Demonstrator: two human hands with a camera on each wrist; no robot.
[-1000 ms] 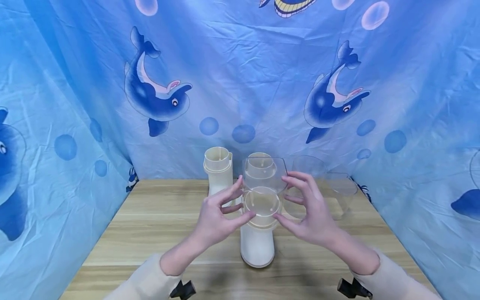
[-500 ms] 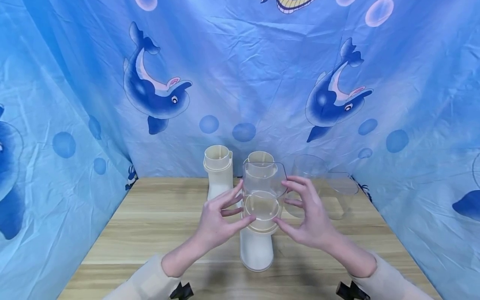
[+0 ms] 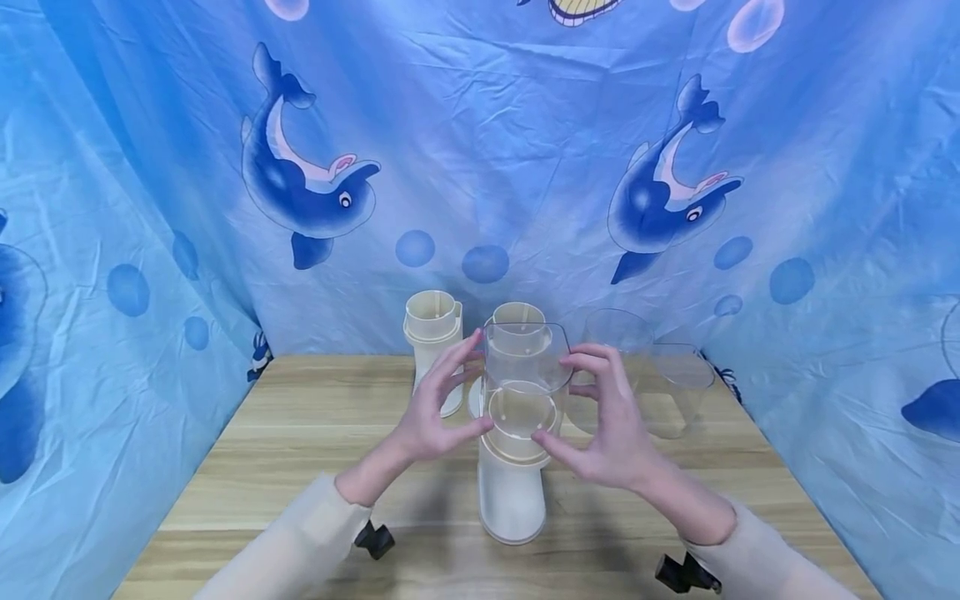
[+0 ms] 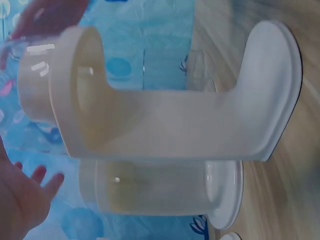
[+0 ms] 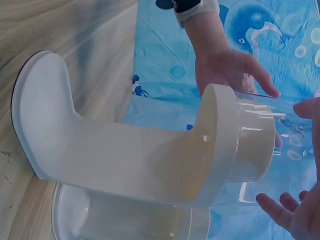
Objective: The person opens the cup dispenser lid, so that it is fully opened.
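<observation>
A clear plastic canister (image 3: 527, 358) with a wide squarish top stands over the round cream collar of the nearer white stand (image 3: 512, 500). My left hand (image 3: 431, 417) is spread at its left side, fingertips and thumb right at the clear wall. On the right side, my right hand (image 3: 611, 425) holds the wall with bent fingers and the thumb in front. The collar (image 5: 255, 142) shows through the clear plastic in the right wrist view. In the left wrist view, the curved stand (image 4: 175, 122) reaches down to its rounded foot on the wood.
Behind stand two similar white stands, the left one (image 3: 433, 333) and another (image 3: 519, 321) partly seen through the canister. Two more clear canisters, one at the right (image 3: 678, 392), stand behind my right hand. A blue dolphin-print cloth (image 3: 495, 150) surrounds the wooden table (image 3: 300, 475).
The canister's top edge has come down slightly since the first frame. My left hand has shifted up and loosened, its thumb drawing back left; my right thumb has slid slightly left.
</observation>
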